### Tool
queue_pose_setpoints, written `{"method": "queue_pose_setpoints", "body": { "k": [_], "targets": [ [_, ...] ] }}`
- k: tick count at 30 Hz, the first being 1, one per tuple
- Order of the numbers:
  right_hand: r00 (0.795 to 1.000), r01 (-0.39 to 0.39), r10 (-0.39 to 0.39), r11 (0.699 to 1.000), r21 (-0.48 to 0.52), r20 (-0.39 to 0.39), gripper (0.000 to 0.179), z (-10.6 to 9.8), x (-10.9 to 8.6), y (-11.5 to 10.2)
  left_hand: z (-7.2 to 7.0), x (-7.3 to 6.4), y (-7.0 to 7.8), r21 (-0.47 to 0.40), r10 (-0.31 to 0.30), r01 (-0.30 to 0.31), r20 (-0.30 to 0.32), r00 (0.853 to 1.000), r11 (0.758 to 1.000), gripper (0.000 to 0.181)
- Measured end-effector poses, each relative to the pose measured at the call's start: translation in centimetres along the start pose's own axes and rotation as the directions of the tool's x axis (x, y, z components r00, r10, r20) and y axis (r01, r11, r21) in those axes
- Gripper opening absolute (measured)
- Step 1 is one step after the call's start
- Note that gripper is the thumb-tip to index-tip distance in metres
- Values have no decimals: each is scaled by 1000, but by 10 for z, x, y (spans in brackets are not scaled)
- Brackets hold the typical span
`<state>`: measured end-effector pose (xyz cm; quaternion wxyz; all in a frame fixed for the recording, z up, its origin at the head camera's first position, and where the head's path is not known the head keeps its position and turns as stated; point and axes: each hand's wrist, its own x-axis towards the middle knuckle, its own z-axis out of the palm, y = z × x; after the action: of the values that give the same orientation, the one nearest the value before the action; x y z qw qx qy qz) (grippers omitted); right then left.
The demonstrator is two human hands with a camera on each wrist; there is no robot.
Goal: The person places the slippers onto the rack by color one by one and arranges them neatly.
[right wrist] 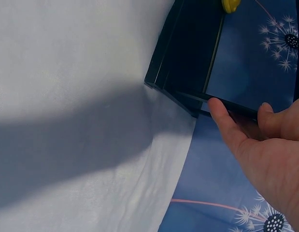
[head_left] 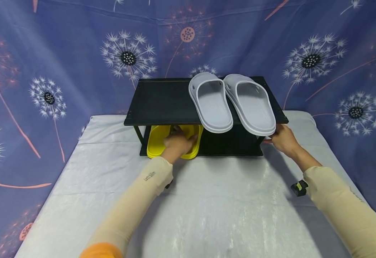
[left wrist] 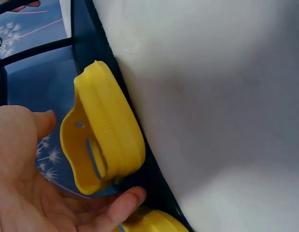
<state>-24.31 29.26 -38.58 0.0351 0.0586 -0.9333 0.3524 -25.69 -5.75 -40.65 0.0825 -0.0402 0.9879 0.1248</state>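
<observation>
A black two-tier shoe rack [head_left: 162, 102] stands at the back of the white-covered surface. On its lower shelf lies a pair of yellow slippers: the left one [head_left: 156, 141] and the right one [head_left: 192, 153]. My left hand [head_left: 177, 144] reaches in over the pair, under the top shelf. In the left wrist view its thumb stands apart from one yellow slipper [left wrist: 110, 125], and its fingers extend between the two. Part of the hand is hidden in the head view. At the rack's right side, my right hand [right wrist: 265, 150] grips a dark side bar between thumb and fingers.
Two light grey slippers, the left [head_left: 215, 107] and the right [head_left: 258, 111], sit on the right half of the top shelf, toes over its front edge. Behind the rack hangs a blue dandelion-print cloth [head_left: 233, 43]. White cloth [head_left: 213, 200] covers the surface in front.
</observation>
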Motion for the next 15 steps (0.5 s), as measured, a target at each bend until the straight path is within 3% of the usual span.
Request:
{"method": "queue_pose_setpoints", "body": {
  "k": [5, 9, 15],
  "targets": [
    [1000, 4, -4, 1000, -17, -5, 19, 0, -1, 1, -4, -4, -4, 5, 10, -10, -27, 1000, 1000, 92],
    [1000, 2, -3, 1000, -6, -17, 20, 1, -2, 1, -9, -9, -9, -8, 26, -27, -95, 995, 1000, 72],
    [1000, 8, -7, 999, 38, -19, 22, 1, -1, 0, -16, -21, -24, -98, 96, -123, -246, 965, 988, 35]
  ]
}}
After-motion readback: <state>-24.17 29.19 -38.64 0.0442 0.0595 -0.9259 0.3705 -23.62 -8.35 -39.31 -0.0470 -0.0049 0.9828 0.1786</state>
